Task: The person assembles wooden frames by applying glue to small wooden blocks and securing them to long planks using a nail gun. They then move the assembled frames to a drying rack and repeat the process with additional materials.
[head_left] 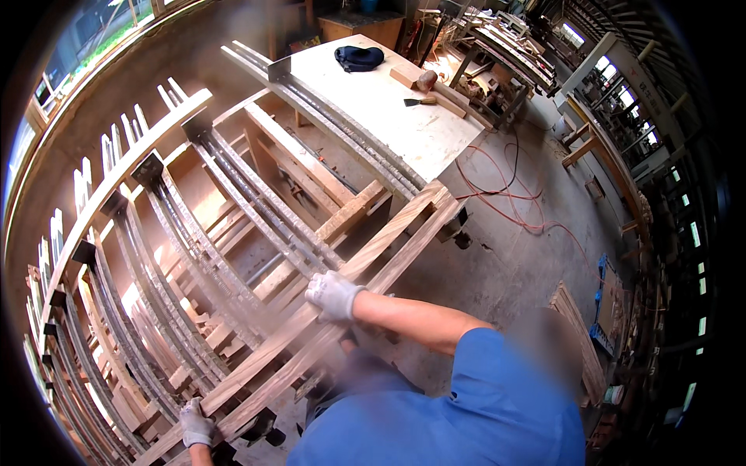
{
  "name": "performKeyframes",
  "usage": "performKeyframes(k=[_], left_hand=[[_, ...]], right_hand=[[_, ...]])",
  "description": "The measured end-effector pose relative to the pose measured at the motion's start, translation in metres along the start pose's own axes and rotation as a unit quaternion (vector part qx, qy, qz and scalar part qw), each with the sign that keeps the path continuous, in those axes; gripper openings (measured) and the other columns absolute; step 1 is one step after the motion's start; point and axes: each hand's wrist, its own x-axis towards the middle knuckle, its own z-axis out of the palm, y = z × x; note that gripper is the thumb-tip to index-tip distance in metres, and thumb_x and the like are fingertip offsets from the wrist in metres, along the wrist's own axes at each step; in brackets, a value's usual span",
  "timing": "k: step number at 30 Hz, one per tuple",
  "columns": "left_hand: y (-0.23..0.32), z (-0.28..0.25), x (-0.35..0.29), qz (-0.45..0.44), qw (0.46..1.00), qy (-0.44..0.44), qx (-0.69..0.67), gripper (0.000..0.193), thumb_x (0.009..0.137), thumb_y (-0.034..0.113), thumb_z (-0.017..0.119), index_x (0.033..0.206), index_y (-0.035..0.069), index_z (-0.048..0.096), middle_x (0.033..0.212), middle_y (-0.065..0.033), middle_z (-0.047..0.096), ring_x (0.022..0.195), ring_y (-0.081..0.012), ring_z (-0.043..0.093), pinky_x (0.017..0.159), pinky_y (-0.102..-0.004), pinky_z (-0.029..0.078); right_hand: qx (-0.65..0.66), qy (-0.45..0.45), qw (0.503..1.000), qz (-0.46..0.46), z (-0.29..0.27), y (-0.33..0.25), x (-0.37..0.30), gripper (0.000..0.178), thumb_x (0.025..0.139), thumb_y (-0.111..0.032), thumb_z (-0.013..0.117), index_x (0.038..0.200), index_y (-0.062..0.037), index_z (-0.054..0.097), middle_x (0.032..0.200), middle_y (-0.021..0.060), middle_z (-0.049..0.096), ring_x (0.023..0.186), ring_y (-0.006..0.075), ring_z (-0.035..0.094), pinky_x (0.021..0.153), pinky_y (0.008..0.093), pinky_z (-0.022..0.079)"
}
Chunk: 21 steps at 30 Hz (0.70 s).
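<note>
White work gloves cover both of my hands. My right hand is closed on the far one of two parallel wooden rails, about midway along it. My left hand grips the same pair near its lower-left end, fingers curled over the wood. The rails lie slantwise across the near ends of several long steel bar clamps. These clamps fan away from me, with black jaws at their far ends beside a long curved-looking wooden beam. My palms and thumbs are mostly hidden.
A pale worktable stands ahead, bearing a dark cloth cap, a brush and wood blocks. Red hose loops over the concrete floor. Timber pieces lie beneath the clamps. A panel with blue edging is at right.
</note>
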Motion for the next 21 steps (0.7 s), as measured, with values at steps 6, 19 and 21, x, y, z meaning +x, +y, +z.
performKeyframes(k=[6, 19, 21], left_hand=[[-0.007, 0.002, 0.002, 0.005, 1.000, -0.001, -0.011, 0.054, 0.066, 0.002, 0.077, 0.119, 0.005, 0.069, 0.111, -0.0210, 0.071, 0.107, -0.0439, 0.065, 0.099, -0.0496, 0.051], [-0.003, 0.003, -0.002, 0.005, 1.000, 0.018, -0.011, 0.052, 0.068, -0.001, 0.069, 0.119, 0.003, 0.069, 0.109, -0.0219, 0.071, 0.107, -0.0440, 0.066, 0.098, -0.0500, 0.052], [-0.001, 0.001, 0.000, 0.001, 1.000, 0.013, -0.008, 0.051, 0.068, -0.002, 0.069, 0.119, 0.003, 0.069, 0.109, -0.0222, 0.072, 0.107, -0.0442, 0.066, 0.098, -0.0501, 0.052]], right_hand=[[0.000, -0.004, 1.000, 0.000, 0.004, -0.002, 0.002, 0.049, 0.077, -0.049, 0.086, 0.107, -0.0115, 0.076, 0.111, 0.0069, 0.074, 0.118, 0.0274, 0.063, 0.096, 0.0447, 0.052], [0.000, -0.013, 1.000, 0.004, 0.001, -0.002, 0.002, 0.048, 0.076, -0.046, 0.085, 0.107, -0.0108, 0.076, 0.112, 0.0077, 0.074, 0.119, 0.0278, 0.064, 0.097, 0.0456, 0.052], [-0.001, -0.015, 1.000, 0.006, 0.001, -0.002, 0.001, 0.047, 0.076, -0.046, 0.085, 0.106, -0.0107, 0.076, 0.112, 0.0077, 0.074, 0.119, 0.0278, 0.064, 0.096, 0.0455, 0.053]])
